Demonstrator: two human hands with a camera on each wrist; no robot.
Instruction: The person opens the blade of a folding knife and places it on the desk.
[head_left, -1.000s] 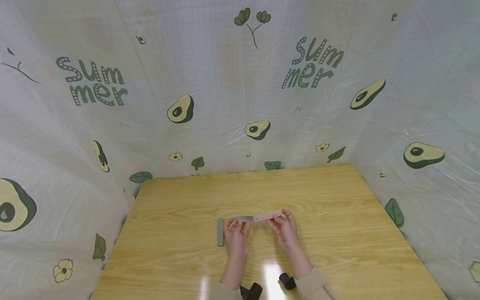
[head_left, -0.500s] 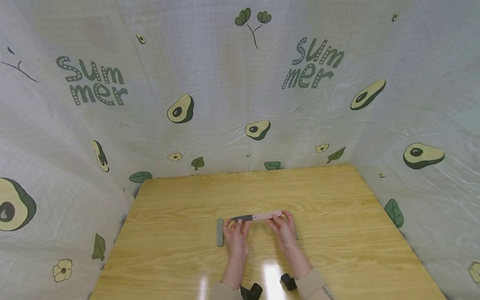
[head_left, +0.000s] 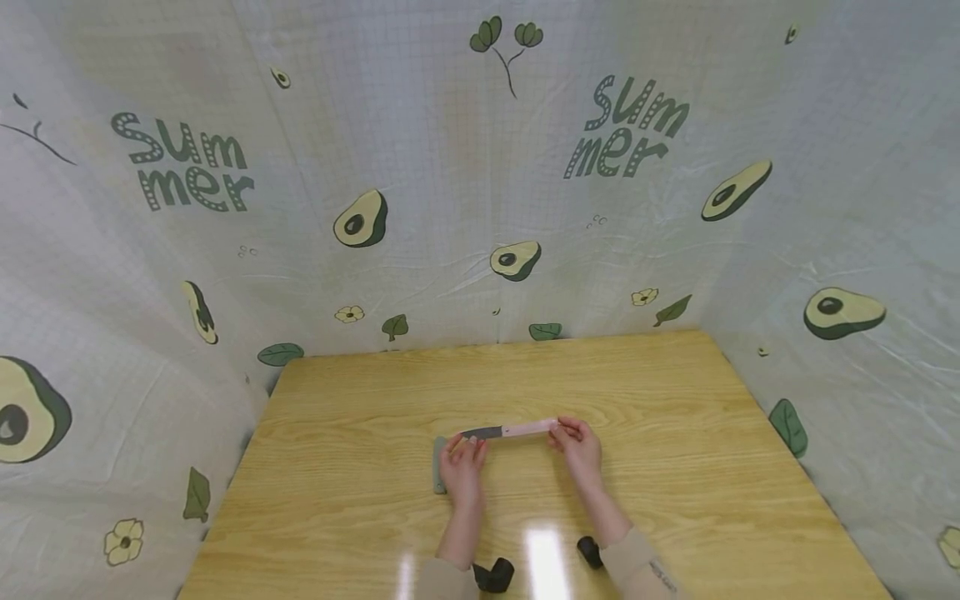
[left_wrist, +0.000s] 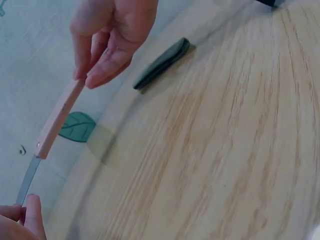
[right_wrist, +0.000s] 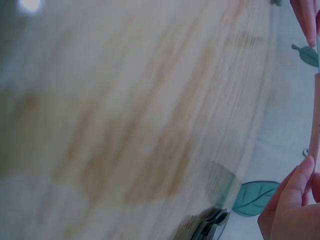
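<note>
A folding knife with a pink handle [head_left: 528,428] and a grey blade [head_left: 482,432] is held up above the table, its blade swung out of the handle. My left hand [head_left: 462,471] pinches the blade near its tip. The far end of the handle is between the fingertips and thumb of my right hand [head_left: 581,450]. Beside my left hand lies a grey-green folded piece [head_left: 439,475], partly covered by that hand. In the left wrist view a dark green folded piece [left_wrist: 162,64] rests on the table near my right hand; the head view hides it.
The wooden table [head_left: 337,500] meets a printed cloth [head_left: 435,167] hung behind it and at both sides. Black devices [head_left: 495,575] are strapped at both wrists. Light glares off the table's near part.
My hands have moved slightly apart, the left one leftward over part of the grey-green piece. My right hand's grip has shifted to the handle's end, and more of the handle shows.
</note>
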